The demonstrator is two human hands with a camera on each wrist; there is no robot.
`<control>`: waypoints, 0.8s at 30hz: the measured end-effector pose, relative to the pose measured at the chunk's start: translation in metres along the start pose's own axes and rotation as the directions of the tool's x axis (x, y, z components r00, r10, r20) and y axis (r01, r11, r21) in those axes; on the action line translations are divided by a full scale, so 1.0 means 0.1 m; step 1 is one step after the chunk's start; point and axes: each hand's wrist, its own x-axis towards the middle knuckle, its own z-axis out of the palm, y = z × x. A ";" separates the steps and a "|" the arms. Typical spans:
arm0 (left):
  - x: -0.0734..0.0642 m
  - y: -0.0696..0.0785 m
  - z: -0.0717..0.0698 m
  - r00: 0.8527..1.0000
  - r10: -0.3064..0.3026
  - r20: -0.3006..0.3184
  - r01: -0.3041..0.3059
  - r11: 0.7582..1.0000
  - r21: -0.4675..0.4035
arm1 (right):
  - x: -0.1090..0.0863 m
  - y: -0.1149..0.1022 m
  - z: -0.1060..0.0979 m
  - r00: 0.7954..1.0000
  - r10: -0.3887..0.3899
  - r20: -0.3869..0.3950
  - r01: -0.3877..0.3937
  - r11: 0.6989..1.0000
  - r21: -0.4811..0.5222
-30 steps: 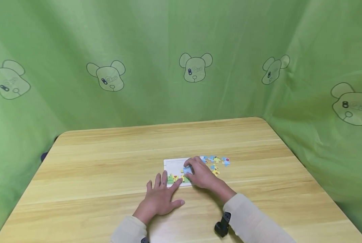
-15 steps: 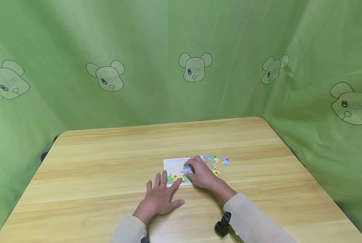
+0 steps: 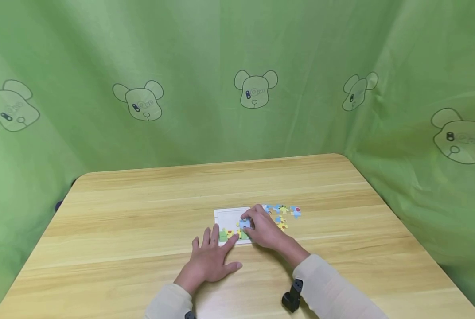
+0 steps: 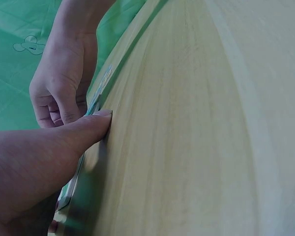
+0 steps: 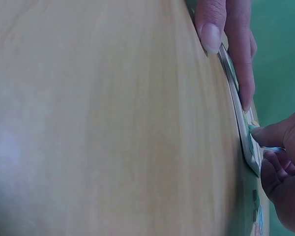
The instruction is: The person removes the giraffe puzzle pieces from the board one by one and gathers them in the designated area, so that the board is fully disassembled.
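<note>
A white puzzle tray (image 3: 228, 215) lies on the table, with green and yellow puzzle pieces (image 3: 229, 234) along its near side. My left hand (image 3: 209, 260) lies flat with fingers spread, its fingertips on the tray's near left part. Between thumb and fingers of my right hand (image 3: 265, 228) is a light-blue puzzle piece (image 3: 244, 223), held over the tray's right side. That hand hides the tray's right edge. In the right wrist view, the right hand (image 5: 287, 167) reaches down at the tray (image 5: 236, 101) while a left finger touches its rim.
Several loose blue and yellow puzzle pieces (image 3: 283, 209) lie right of the tray, some close to the right hand. The wooden table (image 3: 142, 208) has green curtains (image 3: 197, 133) behind and at both sides. A black wrist device (image 3: 292, 296) hangs at the right sleeve.
The light-blue piece has shifted very slightly to the left under the right fingers. Both hands otherwise stay where they were.
</note>
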 end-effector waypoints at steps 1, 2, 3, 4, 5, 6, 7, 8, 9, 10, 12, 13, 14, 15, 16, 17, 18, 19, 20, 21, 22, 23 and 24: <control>0.00 0.00 -0.01 1.000 0.000 0.002 0.000 1.000 -0.003 | 0.00 0.01 0.00 1.000 -0.002 0.000 0.002 1.000 0.001; -0.01 0.01 -0.02 1.000 0.000 0.004 0.000 1.000 -0.003 | -0.01 0.01 0.01 1.000 -0.003 -0.001 0.003 1.000 0.003; -0.02 0.01 -0.03 1.000 0.000 0.006 0.000 1.000 -0.004 | -0.01 0.02 0.01 1.000 0.000 0.000 0.000 1.000 0.004; -0.02 0.02 -0.04 1.000 0.000 0.008 0.000 1.000 -0.004 | -0.01 0.02 0.02 1.000 -0.002 -0.002 0.002 1.000 0.006; -0.03 0.02 -0.05 1.000 0.001 0.007 -0.001 1.000 -0.005 | -0.01 0.03 0.02 1.000 -0.003 -0.006 0.003 1.000 0.010; -0.03 0.02 -0.05 1.000 0.000 0.010 0.001 1.000 -0.006 | -0.01 0.04 0.03 1.000 -0.002 -0.006 0.002 1.000 0.011; -0.04 0.03 -0.06 1.000 0.000 0.007 0.000 1.000 -0.009 | -0.01 0.04 0.03 1.000 0.001 -0.006 0.000 1.000 0.014; -0.04 0.03 -0.06 1.000 0.000 0.008 0.000 1.000 -0.011 | -0.01 0.04 0.03 1.000 0.001 -0.007 -0.001 1.000 0.018; -0.04 0.03 -0.06 1.000 0.000 0.009 0.000 1.000 -0.013 | -0.01 0.04 0.03 1.000 0.001 -0.010 -0.001 1.000 0.023; -0.04 0.03 -0.06 1.000 0.002 0.007 -0.002 1.000 -0.014 | -0.01 0.04 0.03 1.000 0.003 -0.012 -0.002 1.000 0.028; -0.04 0.03 -0.06 1.000 0.004 0.006 -0.004 1.000 -0.019 | -0.01 0.04 0.03 1.000 0.006 -0.015 -0.005 0.999 0.035; -0.04 0.03 -0.06 1.000 0.004 0.005 -0.004 1.000 -0.021 | -0.01 0.04 0.03 1.000 0.006 -0.017 -0.005 0.999 0.038; -0.04 0.03 -0.05 1.000 0.005 0.003 -0.005 1.000 -0.022 | -0.01 0.05 0.03 1.000 0.008 -0.021 -0.007 0.999 0.038; -0.04 0.02 -0.05 1.000 0.005 0.004 -0.005 1.000 -0.020 | -0.01 0.05 0.02 1.000 0.009 -0.024 -0.008 0.999 0.040; -0.04 0.02 -0.05 1.000 0.007 0.002 -0.007 1.000 -0.020 | -0.01 0.06 0.02 1.000 0.007 -0.030 -0.006 0.999 0.042; -0.03 0.02 -0.05 1.000 0.005 0.005 -0.004 1.000 -0.019 | -0.01 0.07 0.02 0.999 0.008 -0.035 -0.006 0.999 0.045; -0.03 0.01 -0.04 1.000 0.006 0.003 -0.006 1.000 -0.018 | -0.02 0.08 0.01 0.999 0.008 -0.041 -0.006 0.999 0.049; -0.03 0.01 -0.03 1.000 0.005 0.005 -0.005 1.000 -0.017 | -0.02 0.09 0.00 0.999 0.009 -0.047 -0.006 0.999 0.054; -0.02 0.01 -0.02 1.000 0.004 0.003 -0.004 1.000 -0.014 | -0.02 0.09 -0.01 0.998 0.012 -0.053 -0.009 0.998 0.058; -0.02 0.00 -0.01 1.000 0.002 0.005 -0.002 1.000 -0.013 | -0.02 0.11 -0.02 0.998 0.013 -0.063 -0.009 0.998 0.062; -0.01 0.00 0.00 1.000 0.001 0.003 -0.001 1.000 -0.013 | -0.03 0.12 -0.02 0.997 0.014 -0.071 -0.009 0.998 0.068; 0.00 -0.01 0.01 1.000 -0.001 0.003 0.001 1.000 -0.010 | -0.03 0.13 -0.03 0.997 0.019 -0.074 -0.014 0.997 0.071; 0.00 -0.01 0.02 1.000 -0.001 -0.001 0.001 1.000 -0.010 | -0.03 0.14 -0.04 0.997 0.023 -0.079 -0.017 0.997 0.074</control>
